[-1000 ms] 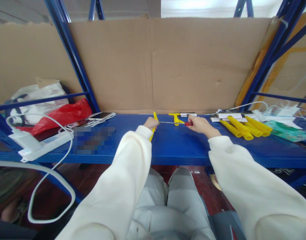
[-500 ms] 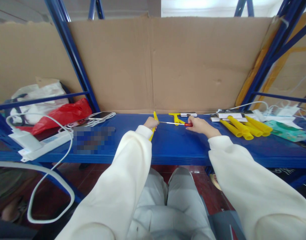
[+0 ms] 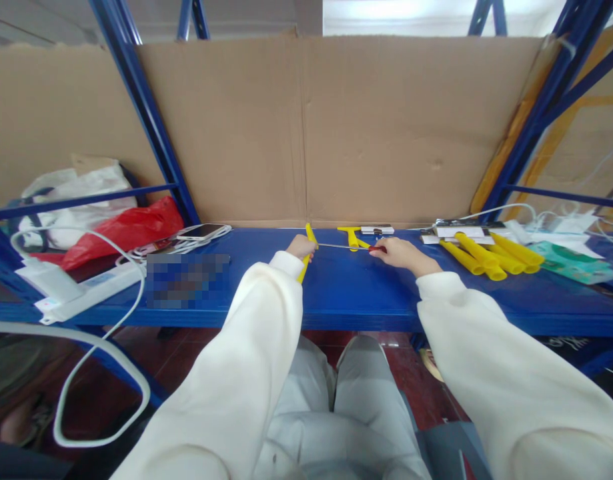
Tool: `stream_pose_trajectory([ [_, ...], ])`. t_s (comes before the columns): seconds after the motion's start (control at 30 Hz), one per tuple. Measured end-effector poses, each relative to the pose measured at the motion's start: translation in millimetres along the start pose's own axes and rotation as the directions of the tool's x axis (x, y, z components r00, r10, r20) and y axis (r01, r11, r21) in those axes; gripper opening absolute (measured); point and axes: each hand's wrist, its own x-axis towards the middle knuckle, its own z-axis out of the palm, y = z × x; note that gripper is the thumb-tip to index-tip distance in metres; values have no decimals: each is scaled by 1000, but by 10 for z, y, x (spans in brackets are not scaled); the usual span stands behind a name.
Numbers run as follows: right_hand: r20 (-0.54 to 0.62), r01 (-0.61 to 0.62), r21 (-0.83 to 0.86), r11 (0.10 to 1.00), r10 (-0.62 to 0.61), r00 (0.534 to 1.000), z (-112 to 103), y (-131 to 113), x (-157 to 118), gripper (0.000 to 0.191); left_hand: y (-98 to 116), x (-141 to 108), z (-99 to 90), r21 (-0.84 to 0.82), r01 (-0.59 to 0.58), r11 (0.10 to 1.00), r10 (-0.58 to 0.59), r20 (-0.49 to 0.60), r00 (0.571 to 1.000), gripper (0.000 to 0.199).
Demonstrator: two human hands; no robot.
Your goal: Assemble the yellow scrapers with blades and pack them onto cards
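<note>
In the head view, the left hand (image 3: 301,247) hides the middle of the yellow piece (image 3: 310,233); only its top and its lower end show, and the white sleeve runs close to that lower end. The exact spot where the screwdriver (image 3: 342,247) meets the piece is too small to make out. The right hand (image 3: 397,255) covers most of the red handle. At the left of the surface (image 3: 356,287), 1 patch is pixelated and unreadable.

The yellow piece is slim and stands out from the fist at a tilt, above the middle of the surface. The left hand is closed around it; the right hand pinches the red handle, the thin metal shaft pointing left, nearly level. Just behind the shaft lie 1 yellow T-shaped part (image 3: 353,237) and 1 white-and-dark block (image 3: 377,229). Yellow tubes (image 3: 479,255) lie to the right, partly overlapping.
</note>
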Motion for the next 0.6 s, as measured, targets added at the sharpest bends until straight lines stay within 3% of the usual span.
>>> stream_pose_trajectory([
  [0.3,-119,9,-14,1000,-10,993,54,48,23,14,-70,75,-29,50,-39,998,35,78,996,35],
  [0.6,-136,25,28,999,-21,991,103,139,58,9,-131,143,-40,124,-97,987,68,220,973,16],
])
